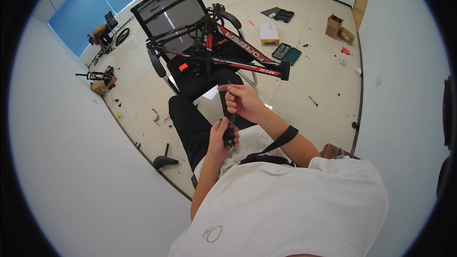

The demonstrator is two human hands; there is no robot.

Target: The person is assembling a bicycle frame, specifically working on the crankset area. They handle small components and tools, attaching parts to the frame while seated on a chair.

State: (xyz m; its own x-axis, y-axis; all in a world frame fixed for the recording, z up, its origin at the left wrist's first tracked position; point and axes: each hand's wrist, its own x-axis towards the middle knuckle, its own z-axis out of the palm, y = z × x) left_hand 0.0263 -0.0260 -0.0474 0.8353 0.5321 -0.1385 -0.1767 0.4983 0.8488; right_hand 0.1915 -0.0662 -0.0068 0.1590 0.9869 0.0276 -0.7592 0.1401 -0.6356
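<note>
My left hand [219, 139] is closed around a small black bike part [229, 139], whose exact kind I cannot make out. Just above it, my right hand [243, 103] grips a thin dark hex key [233, 118]. The key's bent lower end reaches down to the black part, and its other tip shows above my fingers. Whether the key sits in a bolt is too small to tell. In front of my knees, a red, black and white bicycle frame [250, 51] lies across a black mesh office chair [177, 16]. A small orange object [183, 67] is on the seat.
Open tool cases [282, 51] and a white-topped box [269, 33] lie on the floor beyond the chair. Cardboard boxes [334, 25] stand by the right wall. At left are a bicycle fork [97, 75] and a saddle [165, 162]. Small parts are scattered about.
</note>
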